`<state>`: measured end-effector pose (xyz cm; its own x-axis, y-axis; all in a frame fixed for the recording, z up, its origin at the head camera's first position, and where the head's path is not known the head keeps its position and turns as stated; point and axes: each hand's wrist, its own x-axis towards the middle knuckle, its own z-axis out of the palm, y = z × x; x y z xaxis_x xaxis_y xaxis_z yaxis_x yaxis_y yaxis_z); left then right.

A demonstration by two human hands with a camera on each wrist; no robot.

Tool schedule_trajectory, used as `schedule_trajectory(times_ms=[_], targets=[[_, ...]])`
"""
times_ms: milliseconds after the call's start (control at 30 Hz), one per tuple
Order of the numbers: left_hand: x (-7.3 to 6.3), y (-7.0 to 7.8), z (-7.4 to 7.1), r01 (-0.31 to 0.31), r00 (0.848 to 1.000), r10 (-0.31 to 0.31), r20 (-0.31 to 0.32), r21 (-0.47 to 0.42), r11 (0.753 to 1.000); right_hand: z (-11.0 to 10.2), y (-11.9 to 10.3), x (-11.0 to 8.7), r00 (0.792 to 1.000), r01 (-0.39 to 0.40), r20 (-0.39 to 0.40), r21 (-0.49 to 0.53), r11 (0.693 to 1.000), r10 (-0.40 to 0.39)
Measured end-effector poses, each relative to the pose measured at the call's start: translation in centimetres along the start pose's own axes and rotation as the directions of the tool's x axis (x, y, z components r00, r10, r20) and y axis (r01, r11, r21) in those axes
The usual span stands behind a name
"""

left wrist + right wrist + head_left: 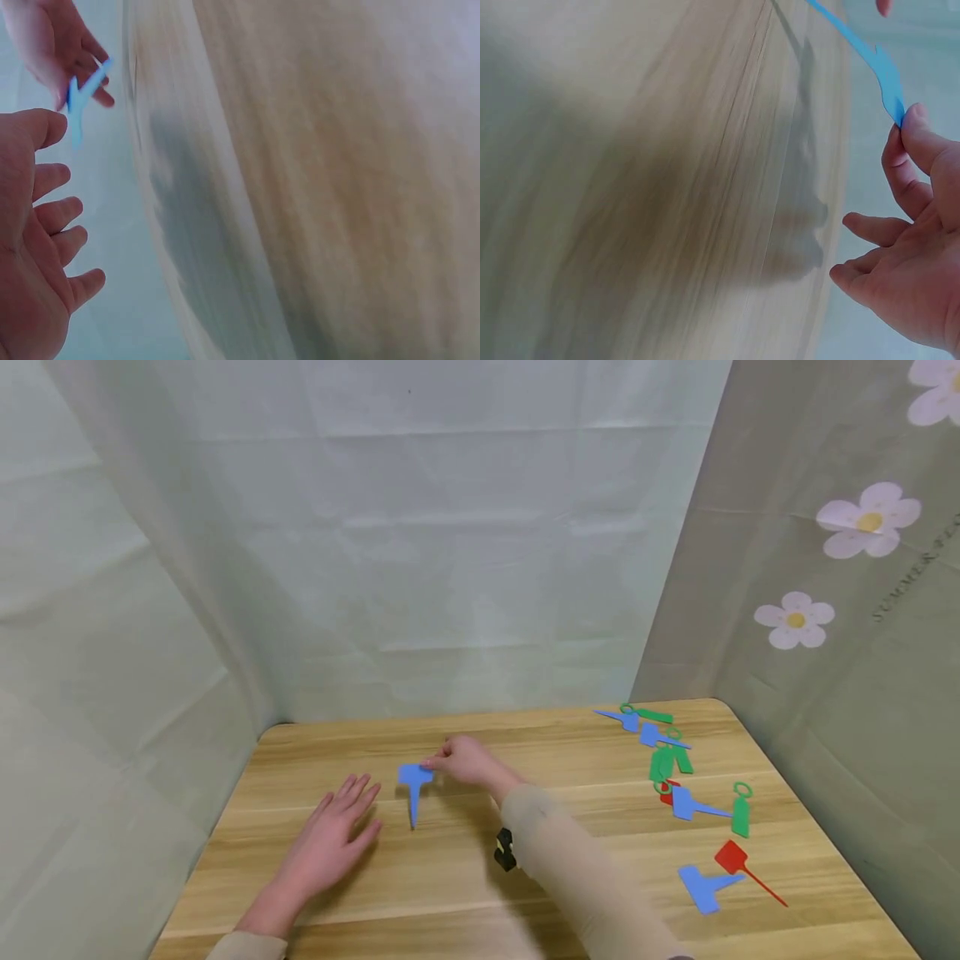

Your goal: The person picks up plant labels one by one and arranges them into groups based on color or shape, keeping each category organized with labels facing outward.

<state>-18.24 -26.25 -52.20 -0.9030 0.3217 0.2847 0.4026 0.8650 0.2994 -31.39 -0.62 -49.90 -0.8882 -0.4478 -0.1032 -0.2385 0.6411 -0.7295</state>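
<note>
A blue T-shaped plant label (415, 777) hangs over the middle of the table, its pointed stem toward me. My right hand (468, 762) pinches the right end of its broad head between thumb and index finger. In the right wrist view the blue label (889, 82) is raised off the wood, with its shadow below. To the left of the label, my left hand (333, 833) is held with fingers extended and holds nothing. The left wrist view shows the left hand (34, 240) near the label, its fingers loosely bent.
Along the right of the wooden table (420, 902) lie several blue T-shaped labels (701, 888), several green ring-topped tags (740, 817) and a red square-headed label (731, 857). A black object (505, 850) shows beside the right sleeve. Pale cloth (480, 568) encloses the back and sides.
</note>
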Motion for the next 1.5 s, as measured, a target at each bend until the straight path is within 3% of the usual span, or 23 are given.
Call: schedule_trajectory(times_ms=[433, 800, 1200, 1500], targets=[[0.9, 0.3, 0.2, 0.022, 0.999, -0.022, 0.047, -0.006, 1.0, 2.7, -2.2, 2.1, 0.997, -0.078, -0.032, -0.132, 0.988, 0.074], [1.0, 0.4, 0.6, 0.012, 0.998, -0.012, 0.066, -0.001, 1.0, 4.3, -2.4, 2.5, 0.993, -0.108, -0.085, -0.318, 0.942, 0.085], [1.1, 0.7, 0.4, 0.038, 0.986, -0.038, 0.16, 0.002, 0.999, 5.3, -2.1, 2.9, 0.983, -0.161, -0.146, -0.421, 0.893, 0.109], [1.1, 0.9, 0.4, 0.039, 0.982, -0.037, 0.184, -0.008, 0.999, 5.5, -2.4, 2.8, 0.982, -0.167, -0.154, -0.436, 0.884, 0.109]])
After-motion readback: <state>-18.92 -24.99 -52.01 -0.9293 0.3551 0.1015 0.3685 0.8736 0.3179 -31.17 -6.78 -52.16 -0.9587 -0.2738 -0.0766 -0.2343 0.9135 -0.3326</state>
